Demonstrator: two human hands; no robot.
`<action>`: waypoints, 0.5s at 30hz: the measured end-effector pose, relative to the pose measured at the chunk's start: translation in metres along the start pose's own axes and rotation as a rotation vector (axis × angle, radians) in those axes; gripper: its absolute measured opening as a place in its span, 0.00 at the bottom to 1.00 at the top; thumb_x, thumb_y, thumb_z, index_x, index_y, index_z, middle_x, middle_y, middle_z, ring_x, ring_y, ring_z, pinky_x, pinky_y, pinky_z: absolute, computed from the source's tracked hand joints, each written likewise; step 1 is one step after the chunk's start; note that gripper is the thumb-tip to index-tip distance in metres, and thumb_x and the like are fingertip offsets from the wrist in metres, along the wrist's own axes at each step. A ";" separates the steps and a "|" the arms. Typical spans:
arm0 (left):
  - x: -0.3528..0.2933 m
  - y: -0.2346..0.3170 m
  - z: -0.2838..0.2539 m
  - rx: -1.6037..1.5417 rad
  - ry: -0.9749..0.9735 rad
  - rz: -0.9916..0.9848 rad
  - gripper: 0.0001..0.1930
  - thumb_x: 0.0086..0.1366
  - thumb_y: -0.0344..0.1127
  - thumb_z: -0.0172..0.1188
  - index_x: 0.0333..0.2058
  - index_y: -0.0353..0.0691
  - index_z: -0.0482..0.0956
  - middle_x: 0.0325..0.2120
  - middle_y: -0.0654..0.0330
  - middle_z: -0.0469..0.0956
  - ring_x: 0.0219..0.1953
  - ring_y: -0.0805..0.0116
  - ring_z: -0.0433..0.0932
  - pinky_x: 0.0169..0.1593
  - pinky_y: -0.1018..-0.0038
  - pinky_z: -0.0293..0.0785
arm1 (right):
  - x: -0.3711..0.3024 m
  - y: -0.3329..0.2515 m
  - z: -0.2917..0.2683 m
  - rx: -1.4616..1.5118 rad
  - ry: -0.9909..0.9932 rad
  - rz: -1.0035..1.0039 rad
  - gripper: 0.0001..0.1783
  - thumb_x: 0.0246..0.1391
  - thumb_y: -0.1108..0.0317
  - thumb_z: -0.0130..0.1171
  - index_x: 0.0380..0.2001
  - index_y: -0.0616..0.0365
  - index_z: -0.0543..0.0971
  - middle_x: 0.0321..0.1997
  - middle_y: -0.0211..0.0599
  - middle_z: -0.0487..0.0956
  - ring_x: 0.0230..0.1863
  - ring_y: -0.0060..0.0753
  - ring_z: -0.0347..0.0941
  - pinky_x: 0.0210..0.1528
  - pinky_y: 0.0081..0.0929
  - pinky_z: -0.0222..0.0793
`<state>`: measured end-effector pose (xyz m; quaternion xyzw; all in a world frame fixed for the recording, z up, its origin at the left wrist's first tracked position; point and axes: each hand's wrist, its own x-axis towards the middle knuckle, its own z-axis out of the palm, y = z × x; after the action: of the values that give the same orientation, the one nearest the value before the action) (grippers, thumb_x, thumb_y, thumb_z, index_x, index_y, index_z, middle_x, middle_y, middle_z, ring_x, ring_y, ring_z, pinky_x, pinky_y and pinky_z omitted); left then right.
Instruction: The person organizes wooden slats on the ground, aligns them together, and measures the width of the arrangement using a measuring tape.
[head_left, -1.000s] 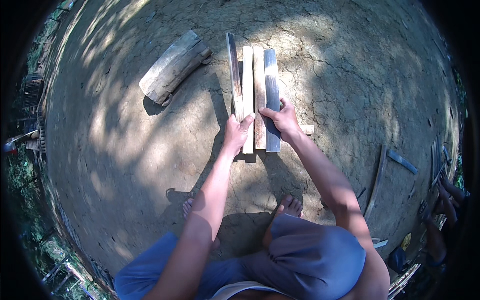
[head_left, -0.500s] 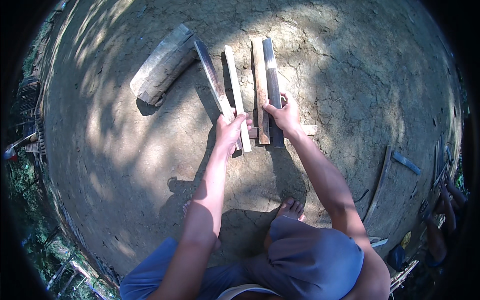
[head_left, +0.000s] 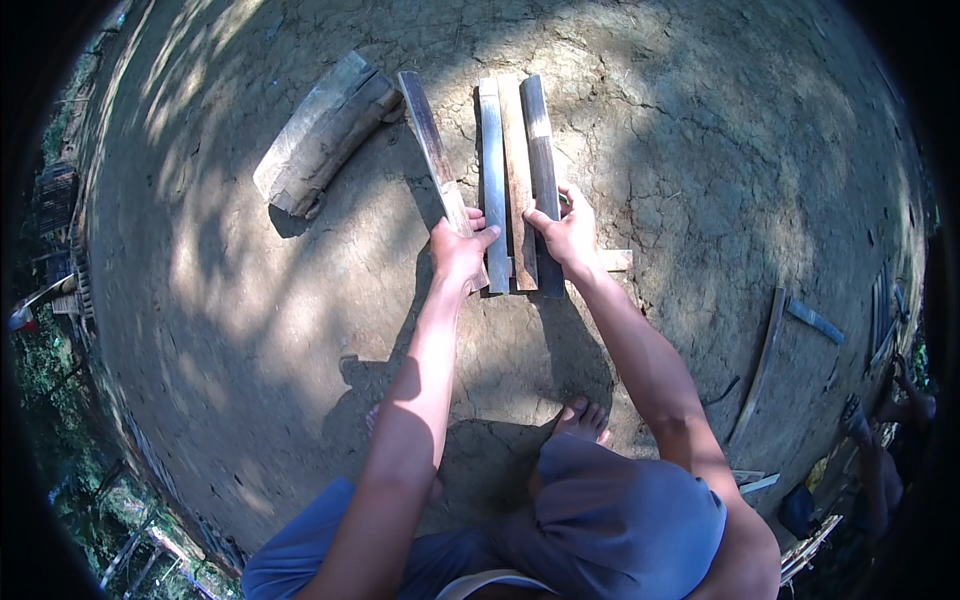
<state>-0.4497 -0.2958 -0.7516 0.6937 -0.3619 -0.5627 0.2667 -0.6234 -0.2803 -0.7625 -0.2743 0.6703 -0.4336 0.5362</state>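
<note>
- Tilted brown slat (head_left: pixel 433 150) is clamped by the left hand's (head_left: pixel 460 254) fingers.
- Dark slat (head_left: pixel 542 160) is clamped by the right hand's (head_left: pixel 574 240) fingers.
- Grey slat (head_left: pixel 493 170) and tan slat (head_left: pixel 515 150) are laid between, across a crosspiece (head_left: pixel 617 260).

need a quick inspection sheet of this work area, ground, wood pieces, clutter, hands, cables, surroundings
Surface: bare, cracked ground, patched with sun and shade
Work pieces: four slats side by side, the leftmost slat angled away from the others; pale wood piece showing to their right
Clutter: log at upper left; loose strips at right
Left hand: holding the leftmost slat
Right hand: gripping the rightmost slat
Cables: nothing seen
Surroundings: greenery at left rim; another person, shadowed, at right
</note>
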 end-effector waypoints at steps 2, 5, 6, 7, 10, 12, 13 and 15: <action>-0.002 0.005 -0.001 0.013 -0.017 -0.044 0.21 0.59 0.23 0.72 0.50 0.33 0.76 0.43 0.54 0.83 0.41 0.67 0.83 0.42 0.70 0.80 | -0.002 -0.001 -0.001 0.002 0.012 0.006 0.30 0.52 0.77 0.70 0.58 0.62 0.70 0.42 0.38 0.83 0.43 0.27 0.81 0.49 0.28 0.76; -0.004 0.012 0.001 0.017 -0.012 -0.087 0.20 0.59 0.24 0.72 0.49 0.34 0.76 0.42 0.55 0.83 0.41 0.67 0.83 0.42 0.71 0.80 | -0.003 -0.001 -0.002 0.031 0.025 0.006 0.29 0.53 0.77 0.69 0.57 0.62 0.70 0.42 0.37 0.83 0.43 0.26 0.80 0.49 0.28 0.76; -0.004 0.011 0.002 0.021 0.000 -0.090 0.20 0.59 0.25 0.72 0.49 0.34 0.76 0.41 0.56 0.83 0.40 0.67 0.83 0.42 0.71 0.80 | -0.002 0.000 -0.003 0.062 0.020 0.005 0.29 0.53 0.77 0.69 0.57 0.62 0.70 0.41 0.37 0.83 0.43 0.26 0.80 0.49 0.28 0.76; -0.004 0.010 0.003 0.025 0.011 -0.093 0.20 0.59 0.25 0.73 0.48 0.34 0.76 0.41 0.56 0.83 0.40 0.67 0.83 0.41 0.71 0.80 | -0.001 0.002 -0.003 0.093 0.015 0.004 0.29 0.53 0.77 0.69 0.57 0.62 0.70 0.41 0.37 0.83 0.43 0.26 0.80 0.49 0.28 0.76; -0.003 0.007 0.002 0.012 0.016 -0.096 0.18 0.58 0.24 0.72 0.46 0.35 0.76 0.40 0.57 0.83 0.37 0.69 0.83 0.37 0.72 0.81 | -0.004 -0.002 -0.002 0.076 0.011 -0.005 0.29 0.53 0.78 0.68 0.57 0.60 0.70 0.41 0.37 0.83 0.43 0.26 0.80 0.49 0.28 0.77; -0.003 0.005 0.003 0.016 0.021 -0.081 0.18 0.58 0.24 0.73 0.45 0.36 0.76 0.39 0.58 0.83 0.36 0.70 0.83 0.36 0.72 0.81 | -0.003 -0.002 -0.003 0.072 0.013 0.017 0.29 0.53 0.79 0.68 0.57 0.59 0.70 0.41 0.37 0.83 0.43 0.26 0.80 0.49 0.28 0.77; -0.003 0.004 0.003 0.017 0.024 -0.074 0.18 0.58 0.25 0.73 0.45 0.36 0.76 0.38 0.59 0.83 0.35 0.71 0.82 0.36 0.72 0.81 | -0.003 -0.002 -0.004 0.069 0.013 0.028 0.29 0.53 0.79 0.68 0.57 0.59 0.70 0.41 0.37 0.83 0.43 0.25 0.80 0.48 0.28 0.77; -0.005 0.004 0.005 -0.001 0.006 -0.092 0.19 0.58 0.26 0.73 0.46 0.36 0.76 0.39 0.59 0.82 0.37 0.70 0.82 0.37 0.71 0.80 | -0.002 0.002 -0.005 0.077 0.016 0.003 0.30 0.52 0.79 0.68 0.57 0.59 0.70 0.41 0.36 0.83 0.42 0.26 0.81 0.48 0.28 0.77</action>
<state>-0.4563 -0.2936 -0.7469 0.7111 -0.3286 -0.5724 0.2422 -0.6277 -0.2767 -0.7631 -0.2489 0.6577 -0.4604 0.5417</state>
